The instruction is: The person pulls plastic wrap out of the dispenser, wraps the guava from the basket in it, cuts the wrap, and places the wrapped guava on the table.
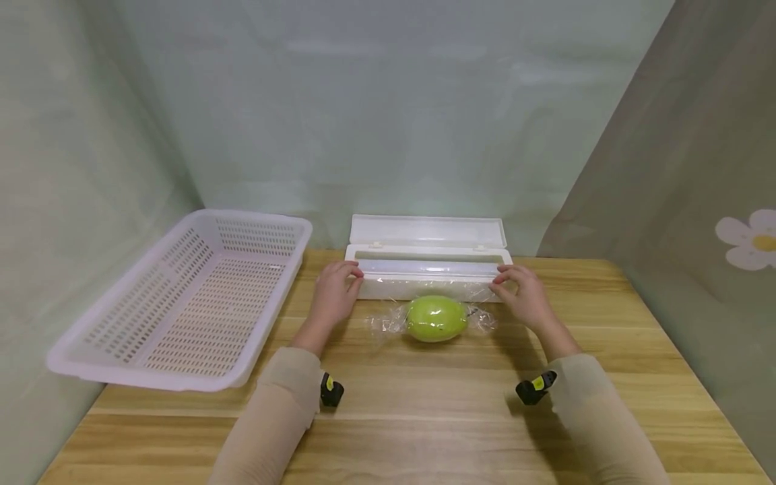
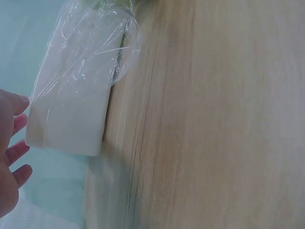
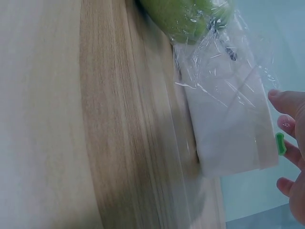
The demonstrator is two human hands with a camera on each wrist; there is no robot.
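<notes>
A green oval fruit [image 1: 436,319] wrapped in clear cling film [image 1: 389,322] lies on the table, just in front of a long white film dispenser box [image 1: 424,289]. The box's lid [image 1: 427,231] is raised at the back, and a film roll [image 1: 424,267] shows inside. Film stretches over the box front towards the fruit. At the box's left end my left hand [image 1: 335,289] pinches the film edge with thumb and forefinger. My right hand [image 1: 523,293] does likewise at the right end. A small green piece [image 3: 281,144] shows beside the right fingers.
A white perforated plastic basket [image 1: 267,337] stands on the left of the wooden table [image 1: 424,431]. A pale curtain [image 1: 394,135] hangs close behind the box, with more cloth at both sides.
</notes>
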